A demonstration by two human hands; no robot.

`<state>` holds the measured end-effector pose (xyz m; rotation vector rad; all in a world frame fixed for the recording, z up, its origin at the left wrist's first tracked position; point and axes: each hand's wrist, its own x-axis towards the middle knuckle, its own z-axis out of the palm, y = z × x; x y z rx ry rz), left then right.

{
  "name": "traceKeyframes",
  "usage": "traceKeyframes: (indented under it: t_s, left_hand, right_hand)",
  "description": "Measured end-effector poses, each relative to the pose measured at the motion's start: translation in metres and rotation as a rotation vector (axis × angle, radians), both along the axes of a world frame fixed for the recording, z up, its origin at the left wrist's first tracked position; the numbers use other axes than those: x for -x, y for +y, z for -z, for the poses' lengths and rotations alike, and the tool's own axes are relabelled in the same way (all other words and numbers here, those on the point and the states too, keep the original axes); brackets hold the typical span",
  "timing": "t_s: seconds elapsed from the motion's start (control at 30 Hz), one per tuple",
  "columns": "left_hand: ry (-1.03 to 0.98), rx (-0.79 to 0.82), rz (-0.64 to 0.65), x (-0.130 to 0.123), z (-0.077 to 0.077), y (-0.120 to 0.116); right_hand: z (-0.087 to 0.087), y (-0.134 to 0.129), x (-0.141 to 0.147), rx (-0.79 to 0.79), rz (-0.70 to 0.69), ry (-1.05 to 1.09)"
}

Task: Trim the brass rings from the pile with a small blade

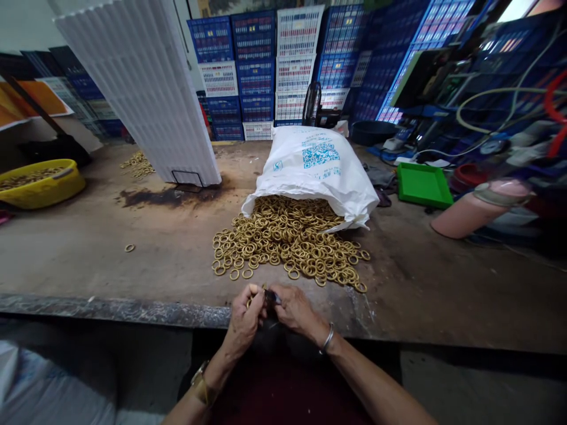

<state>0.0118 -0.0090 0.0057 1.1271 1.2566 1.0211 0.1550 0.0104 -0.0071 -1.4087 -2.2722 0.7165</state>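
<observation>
Both of my hands meet over the table's front edge. My left hand (246, 313) has its fingers pinched round a brass ring (248, 303), which is mostly hidden. My right hand (293, 307) is closed on a small dark tool (273, 297), whose tip touches the left fingers. Just beyond them a pile of brass rings (287, 242) spreads out of the open mouth of a white sack (319, 162). One loose ring (129, 248) lies alone to the left.
On the wooden table (66, 248) are a yellow basin (39, 183), a tall white ribbed panel (146, 88), a green tray (424, 184) and a pink cylinder (481, 208). Blue and white crates (254, 77) are stacked behind.
</observation>
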Motion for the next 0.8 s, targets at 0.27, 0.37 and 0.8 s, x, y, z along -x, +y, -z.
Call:
traceKeyframes:
  t_s: [0.27,0.37,0.8]
  left_hand:
    - [-0.179,0.268,0.329,0.007,-0.032,-0.038]
    - [-0.215,0.389,0.402,0.014,-0.015,-0.054]
    - [-0.158,0.591,0.129,0.010,0.102,-0.041]
  right_hand:
    - [-0.008,0.004,-0.002,0.013,0.178,-0.256]
    - [-0.008,0.007,-0.011,-0.021,0.270,-0.250]
    - [-0.009,0.013,-0.029,-0.008,0.438,-0.412]
